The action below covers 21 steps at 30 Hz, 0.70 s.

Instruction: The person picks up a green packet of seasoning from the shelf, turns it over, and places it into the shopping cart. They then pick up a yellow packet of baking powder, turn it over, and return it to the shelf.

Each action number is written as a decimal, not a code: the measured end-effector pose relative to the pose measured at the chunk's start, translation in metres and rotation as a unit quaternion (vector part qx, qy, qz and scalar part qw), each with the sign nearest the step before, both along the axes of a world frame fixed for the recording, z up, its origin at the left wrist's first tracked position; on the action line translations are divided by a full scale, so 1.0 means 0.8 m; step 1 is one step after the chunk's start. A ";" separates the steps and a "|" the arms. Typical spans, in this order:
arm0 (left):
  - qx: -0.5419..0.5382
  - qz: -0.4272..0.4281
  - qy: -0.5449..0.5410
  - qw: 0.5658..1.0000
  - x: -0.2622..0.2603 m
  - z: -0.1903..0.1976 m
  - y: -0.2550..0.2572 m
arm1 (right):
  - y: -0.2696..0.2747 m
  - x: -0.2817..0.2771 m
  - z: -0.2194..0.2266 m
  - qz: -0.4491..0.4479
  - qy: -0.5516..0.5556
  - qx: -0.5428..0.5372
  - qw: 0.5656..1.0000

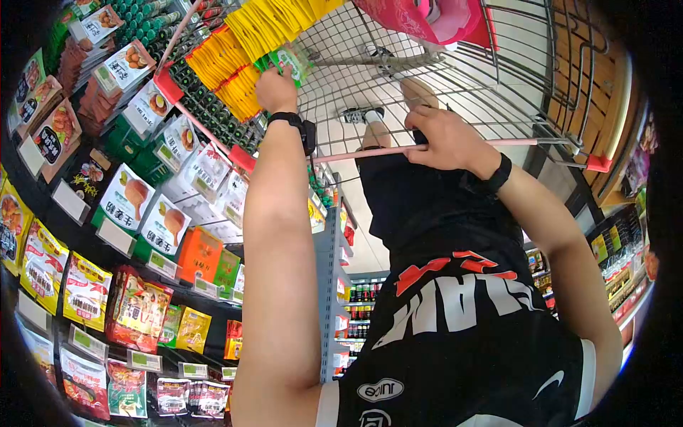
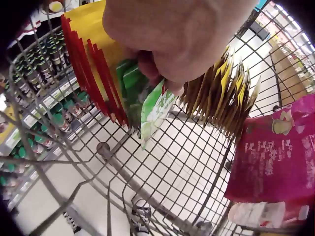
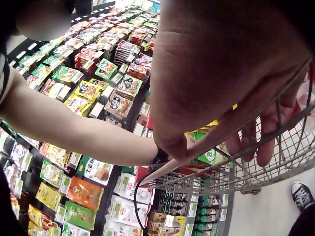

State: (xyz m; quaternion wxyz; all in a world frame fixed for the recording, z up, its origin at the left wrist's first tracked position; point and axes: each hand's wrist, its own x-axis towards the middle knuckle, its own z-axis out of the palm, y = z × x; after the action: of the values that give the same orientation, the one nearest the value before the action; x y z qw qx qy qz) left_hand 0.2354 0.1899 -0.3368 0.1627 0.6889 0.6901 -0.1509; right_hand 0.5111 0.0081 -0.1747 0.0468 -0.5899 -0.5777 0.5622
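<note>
Green packet [image 1: 288, 65]: inside the cart [image 1: 600, 163], toward its left side, taken from the handle end. Left hand [image 1: 275, 91] has it from above, fingers curled and closed down to a pinch on its upper edge; a second, darker green one seems to be in there too. Pinching the edge probably because packs are thin and floppy; leaves the face free and lets it slot in beside its neighbours. Can't tell if its bottom edge touches the mesh.

Right next to it: yellow packets [image 1: 277, 27], standing on edge in tight rows along the cart's left side. Likely racked that way so they prop each other up and take little room. In the left wrist view the green sits between a red-edged row and a brownish one.

Further out: pink bag [image 2: 280, 157], cart's far right part, well apart from the green, presumably kept off the rows.

Right hand [image 1: 452, 139]: wrapped loosely round the handle [image 1: 516, 141], thumb one side, fingers the other; reads as steadying the cart. Something dark by those fingers, can't identify.

Beyond the left rim: store shelf [image 1: 116, 235] of seasoning packs, price tags along the front.
</note>
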 end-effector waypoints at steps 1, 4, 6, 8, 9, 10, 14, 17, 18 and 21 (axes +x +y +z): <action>0.006 0.008 0.003 1.000 0.000 -0.004 0.001 | 0.001 -0.001 0.002 -0.004 0.003 -0.001 1.000; 0.010 0.045 -0.003 0.999 -0.004 -0.007 0.004 | 0.002 0.000 -0.001 -0.004 0.010 -0.009 1.000; 0.003 0.086 -0.029 0.996 -0.009 0.007 0.009 | 0.001 0.000 -0.001 0.001 0.016 -0.018 1.000; -0.002 0.098 -0.027 0.995 -0.006 0.029 0.014 | 0.002 -0.001 -0.006 -0.004 0.019 -0.024 1.000; -0.003 0.105 -0.026 0.994 -0.008 0.041 0.016 | 0.002 -0.001 -0.007 -0.001 0.025 -0.025 0.999; 0.015 0.086 -0.038 0.996 -0.012 0.047 0.017 | 0.002 -0.001 -0.008 0.002 0.030 -0.024 0.999; -0.095 0.100 -0.168 0.976 -0.034 0.086 0.023 | 0.003 -0.001 -0.012 0.017 0.043 -0.016 0.999; -0.084 0.103 -0.301 0.944 -0.050 0.128 0.007 | 0.001 -0.001 -0.025 0.013 0.075 0.008 0.997; -0.047 0.064 -0.323 0.943 -0.059 0.143 -0.003 | -0.001 -0.001 -0.035 0.014 0.086 0.020 0.996; -0.016 0.117 -0.351 0.929 -0.068 0.228 -0.043 | 0.009 -0.001 -0.029 0.031 0.085 -0.039 0.995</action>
State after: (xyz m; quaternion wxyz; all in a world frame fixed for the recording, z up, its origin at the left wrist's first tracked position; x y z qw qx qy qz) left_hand 0.1809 0.1556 -0.1541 0.4222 0.6099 0.6616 0.1099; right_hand 0.5103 0.0154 -0.1979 0.0551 -0.5230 -0.5670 0.6340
